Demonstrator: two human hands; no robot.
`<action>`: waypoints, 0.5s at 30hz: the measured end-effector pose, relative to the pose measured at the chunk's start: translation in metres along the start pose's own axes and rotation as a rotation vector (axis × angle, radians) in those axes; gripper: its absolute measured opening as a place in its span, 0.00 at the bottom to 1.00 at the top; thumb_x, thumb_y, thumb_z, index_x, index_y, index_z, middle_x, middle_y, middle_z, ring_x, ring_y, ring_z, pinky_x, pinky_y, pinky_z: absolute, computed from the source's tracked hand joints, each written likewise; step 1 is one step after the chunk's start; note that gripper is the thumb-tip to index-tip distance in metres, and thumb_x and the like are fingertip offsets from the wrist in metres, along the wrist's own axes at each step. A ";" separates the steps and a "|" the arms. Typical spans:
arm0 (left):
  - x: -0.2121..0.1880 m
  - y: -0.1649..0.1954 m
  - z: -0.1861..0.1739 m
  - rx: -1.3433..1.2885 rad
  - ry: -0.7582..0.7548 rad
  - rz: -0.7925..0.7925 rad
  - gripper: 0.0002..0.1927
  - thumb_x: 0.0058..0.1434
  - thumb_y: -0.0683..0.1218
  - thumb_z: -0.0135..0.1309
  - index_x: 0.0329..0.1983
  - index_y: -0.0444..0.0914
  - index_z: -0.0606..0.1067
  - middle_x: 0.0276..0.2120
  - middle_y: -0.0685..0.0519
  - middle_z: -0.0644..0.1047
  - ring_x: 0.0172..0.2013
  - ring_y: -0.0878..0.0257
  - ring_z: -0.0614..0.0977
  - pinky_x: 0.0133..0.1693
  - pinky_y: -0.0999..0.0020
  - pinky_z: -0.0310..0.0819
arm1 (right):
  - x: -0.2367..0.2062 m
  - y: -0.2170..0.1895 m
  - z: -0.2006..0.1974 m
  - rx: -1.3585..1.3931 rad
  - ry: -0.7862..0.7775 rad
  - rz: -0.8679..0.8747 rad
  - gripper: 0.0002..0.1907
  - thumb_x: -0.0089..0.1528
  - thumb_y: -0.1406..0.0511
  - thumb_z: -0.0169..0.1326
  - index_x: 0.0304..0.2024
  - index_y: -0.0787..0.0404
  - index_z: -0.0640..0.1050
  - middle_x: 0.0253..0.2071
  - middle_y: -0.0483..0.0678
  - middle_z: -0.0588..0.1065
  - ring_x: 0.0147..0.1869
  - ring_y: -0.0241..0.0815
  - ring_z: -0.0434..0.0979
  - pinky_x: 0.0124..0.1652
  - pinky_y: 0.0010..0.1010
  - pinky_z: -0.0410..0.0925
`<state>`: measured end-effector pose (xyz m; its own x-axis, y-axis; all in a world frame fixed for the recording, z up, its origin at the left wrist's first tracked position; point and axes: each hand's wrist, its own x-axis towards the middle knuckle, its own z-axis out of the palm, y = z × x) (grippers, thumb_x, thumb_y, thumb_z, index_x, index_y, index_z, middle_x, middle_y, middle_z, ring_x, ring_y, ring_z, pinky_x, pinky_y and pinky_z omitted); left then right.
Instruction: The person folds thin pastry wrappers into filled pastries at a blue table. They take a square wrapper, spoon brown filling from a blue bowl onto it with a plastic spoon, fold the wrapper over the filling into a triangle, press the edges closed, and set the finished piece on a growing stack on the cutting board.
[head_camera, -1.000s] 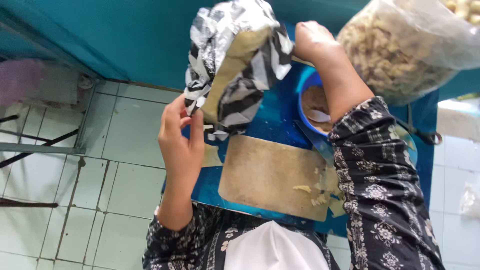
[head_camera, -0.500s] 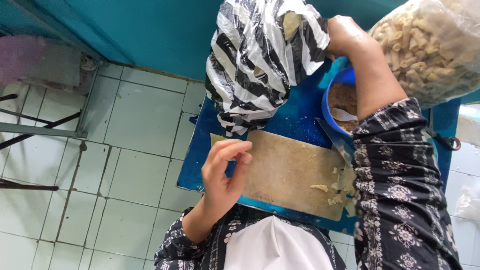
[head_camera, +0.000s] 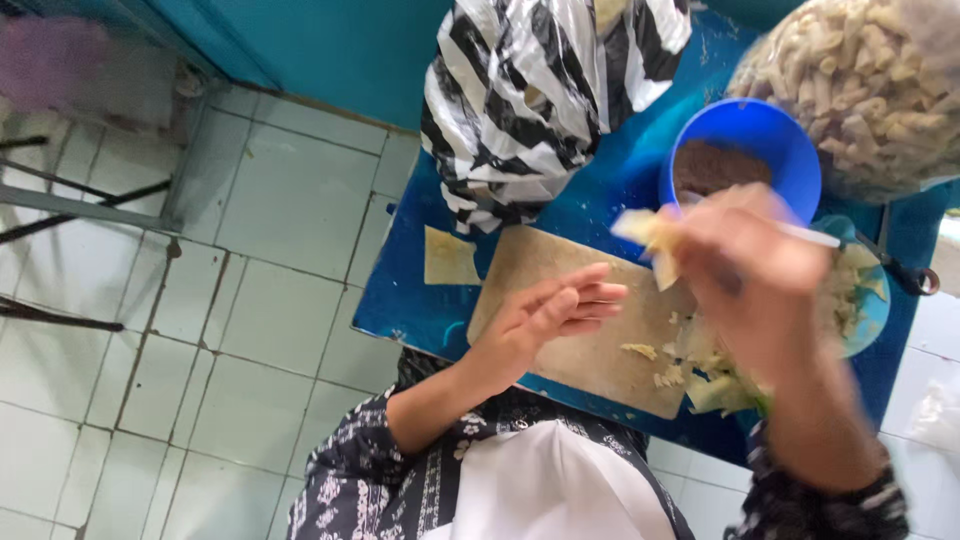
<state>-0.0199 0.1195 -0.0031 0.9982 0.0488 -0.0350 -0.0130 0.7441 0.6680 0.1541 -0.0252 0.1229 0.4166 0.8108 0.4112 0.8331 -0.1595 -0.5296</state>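
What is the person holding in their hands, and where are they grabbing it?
The right hand pinches a pale yellow piece by one end; blur hides exactly what it is. The left hand is open over the cutting board, holding nothing.

My sleeves are dark with a small white floral print, left sleeve (head_camera: 370, 470) pushed up the forearm, right cuff (head_camera: 830, 505) at the wrist. White apron (head_camera: 550, 490) over it.

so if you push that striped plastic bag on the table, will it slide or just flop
The striped bag would probably flop: its thin plastic is crumpled and sagging. It bulges, so it likely holds some weight and would drag on the blue table rather than slide cleanly.
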 end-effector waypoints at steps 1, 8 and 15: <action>0.004 -0.009 0.002 -0.074 0.006 -0.013 0.23 0.77 0.51 0.42 0.68 0.33 0.67 0.60 0.49 0.76 0.60 0.62 0.79 0.64 0.64 0.73 | -0.019 -0.016 0.009 0.010 -0.045 0.026 0.14 0.61 0.77 0.58 0.50 0.64 0.78 0.44 0.54 0.76 0.47 0.49 0.78 0.46 0.35 0.72; -0.005 -0.048 0.016 0.153 0.031 0.033 0.23 0.80 0.47 0.44 0.69 0.25 0.68 0.66 0.43 0.72 0.66 0.57 0.72 0.68 0.60 0.65 | -0.090 -0.041 0.038 0.020 0.090 0.157 0.17 0.57 0.77 0.60 0.49 0.67 0.78 0.51 0.55 0.76 0.55 0.56 0.78 0.53 0.38 0.71; -0.025 -0.054 0.037 0.401 0.003 0.103 0.21 0.78 0.43 0.44 0.72 0.33 0.67 0.71 0.44 0.69 0.70 0.59 0.71 0.70 0.68 0.64 | -0.139 -0.024 0.071 0.308 0.244 0.412 0.09 0.60 0.76 0.61 0.43 0.65 0.78 0.46 0.49 0.74 0.47 0.40 0.76 0.42 0.24 0.68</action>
<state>-0.0418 0.0535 -0.0107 0.9927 0.1119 0.0451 -0.0881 0.4163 0.9050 0.0505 -0.0946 0.0259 0.7871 0.5570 0.2650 0.4549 -0.2342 -0.8592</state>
